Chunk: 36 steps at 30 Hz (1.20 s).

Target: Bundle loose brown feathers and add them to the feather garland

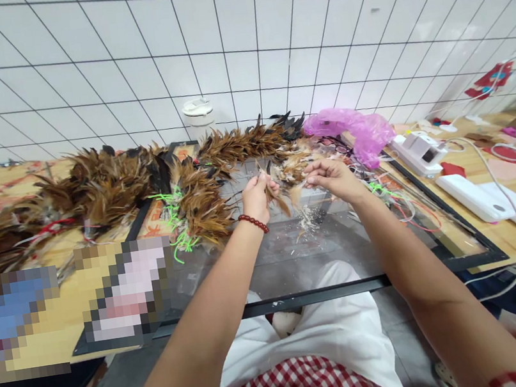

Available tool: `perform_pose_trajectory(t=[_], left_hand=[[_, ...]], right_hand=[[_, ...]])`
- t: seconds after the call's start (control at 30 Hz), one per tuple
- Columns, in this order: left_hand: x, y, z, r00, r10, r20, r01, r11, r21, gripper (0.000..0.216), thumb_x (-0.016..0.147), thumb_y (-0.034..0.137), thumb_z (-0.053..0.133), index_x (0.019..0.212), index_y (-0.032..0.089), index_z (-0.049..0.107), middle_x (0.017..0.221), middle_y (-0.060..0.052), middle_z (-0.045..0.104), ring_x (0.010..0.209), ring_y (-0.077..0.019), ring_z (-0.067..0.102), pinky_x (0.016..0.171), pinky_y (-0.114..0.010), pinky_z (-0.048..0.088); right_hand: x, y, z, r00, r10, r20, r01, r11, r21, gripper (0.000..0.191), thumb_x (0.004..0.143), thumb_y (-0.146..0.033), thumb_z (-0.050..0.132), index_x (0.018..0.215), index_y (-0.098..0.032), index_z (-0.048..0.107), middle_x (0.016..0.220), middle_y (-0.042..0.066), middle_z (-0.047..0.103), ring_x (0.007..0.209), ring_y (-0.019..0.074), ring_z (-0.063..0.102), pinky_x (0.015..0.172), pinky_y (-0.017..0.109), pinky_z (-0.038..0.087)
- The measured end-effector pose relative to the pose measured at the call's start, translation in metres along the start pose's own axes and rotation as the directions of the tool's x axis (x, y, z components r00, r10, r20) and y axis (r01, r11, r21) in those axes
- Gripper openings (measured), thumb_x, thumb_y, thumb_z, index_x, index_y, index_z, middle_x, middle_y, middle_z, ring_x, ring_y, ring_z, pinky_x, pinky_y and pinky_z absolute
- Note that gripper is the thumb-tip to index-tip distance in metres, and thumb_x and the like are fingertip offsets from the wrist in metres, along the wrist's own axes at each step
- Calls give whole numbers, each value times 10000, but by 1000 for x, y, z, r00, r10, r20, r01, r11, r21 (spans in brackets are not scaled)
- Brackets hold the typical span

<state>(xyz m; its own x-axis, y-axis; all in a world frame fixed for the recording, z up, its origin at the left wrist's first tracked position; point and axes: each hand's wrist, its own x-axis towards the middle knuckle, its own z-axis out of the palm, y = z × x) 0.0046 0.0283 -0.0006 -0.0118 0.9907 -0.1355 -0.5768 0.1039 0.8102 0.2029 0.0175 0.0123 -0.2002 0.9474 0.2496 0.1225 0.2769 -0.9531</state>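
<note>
My left hand (pixel 255 198), with a red bead bracelet (pixel 253 222) on the wrist, is closed on a small bunch of brown feathers (pixel 278 201) that hang down from its fingers. My right hand (pixel 331 178) is beside it, fingers pinched on loose pale feathers (pixel 294 169) from the pile just behind. Both hands hover over a glass table panel (pixel 297 259) strewn with bits of down. Long strings of brown and black feathers (pixel 107 190) lie across the table to the left and behind.
A pink plastic bag (pixel 355 130) lies behind my right hand. White device boxes (pixel 481 195) and cables sit at the right. Green cords (pixel 175 222) lie among the feathers. A white lidded cup (pixel 198 115) stands by the tiled wall. Blurred patches cover the left table.
</note>
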Motion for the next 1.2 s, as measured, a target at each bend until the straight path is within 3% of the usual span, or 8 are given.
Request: perform_pose_trajectory(t=[0.13, 0.37, 0.53, 0.67, 0.8, 0.93, 1.07, 1.2], left_hand=[[-6, -1, 5, 997, 16, 80, -31, 979, 199, 220, 809, 240, 675, 647, 122, 585, 585, -27, 626, 489, -85, 567, 511, -198, 437], [-13, -8, 7, 978, -112, 176, 50, 943, 328, 203, 795, 206, 678, 627, 118, 606, 540, -41, 631, 478, -119, 597, 505, -221, 470], [-17, -7, 9, 970, -159, 184, 79, 921, 381, 206, 793, 188, 675, 615, 123, 596, 521, -37, 623, 457, -111, 577, 476, -211, 452], [-18, -8, 7, 956, -130, 264, 2, 899, 438, 232, 804, 152, 639, 578, 115, 606, 513, -19, 605, 445, -80, 538, 490, -195, 432], [-16, -9, 5, 944, -105, 312, -43, 900, 434, 219, 799, 171, 647, 588, 117, 619, 496, 8, 561, 459, -66, 524, 508, -182, 426], [-11, -10, 3, 969, -93, 227, 14, 944, 331, 170, 823, 168, 617, 662, 116, 627, 494, 25, 523, 444, -66, 509, 493, -187, 415], [-7, -11, 2, 991, -10, 132, -21, 972, 234, 192, 853, 155, 569, 670, 118, 610, 495, 35, 497, 434, -57, 483, 478, -181, 395], [-5, -11, 2, 994, 23, 107, -43, 982, 183, 186, 840, 180, 606, 663, 123, 599, 491, 40, 487, 432, -57, 468, 475, -186, 389]], right_hand=[[-3, -6, 11, 992, -108, 57, 117, 976, -184, 162, 756, -350, 705, 754, -196, 653, 702, 6, 668, 683, 141, 613, 704, 302, 501], [-1, -3, 17, 912, -372, 172, 404, 748, -526, 162, 878, -241, 526, 782, -211, 652, 798, 43, 661, 796, 177, 597, 788, 329, 463], [-2, 1, 20, 891, -422, 168, 432, 672, -602, 165, 888, -209, 503, 815, -203, 651, 825, 63, 662, 823, 192, 602, 796, 331, 459], [-4, 4, 26, 889, -434, 144, 422, 657, -625, 163, 887, -202, 509, 791, -215, 639, 827, 52, 666, 832, 190, 607, 803, 329, 459], [-2, 6, 24, 898, -440, -28, 307, 670, -676, 58, 846, -227, 579, 826, -196, 625, 829, 49, 639, 785, 181, 588, 750, 311, 459], [2, 2, -7, 919, -349, -182, 88, 632, -770, 69, 778, -211, 632, 807, -164, 673, 839, 67, 657, 767, 185, 592, 746, 308, 458], [-1, -6, -49, 992, -42, -118, -79, 524, -848, 126, 730, -190, 647, 809, -181, 743, 845, 47, 714, 773, 191, 626, 720, 288, 454], [-9, -5, -66, 970, 242, 32, -72, 406, -911, 246, 701, -107, 602, 847, -205, 774, 834, 18, 740, 792, 185, 655, 727, 262, 450]])
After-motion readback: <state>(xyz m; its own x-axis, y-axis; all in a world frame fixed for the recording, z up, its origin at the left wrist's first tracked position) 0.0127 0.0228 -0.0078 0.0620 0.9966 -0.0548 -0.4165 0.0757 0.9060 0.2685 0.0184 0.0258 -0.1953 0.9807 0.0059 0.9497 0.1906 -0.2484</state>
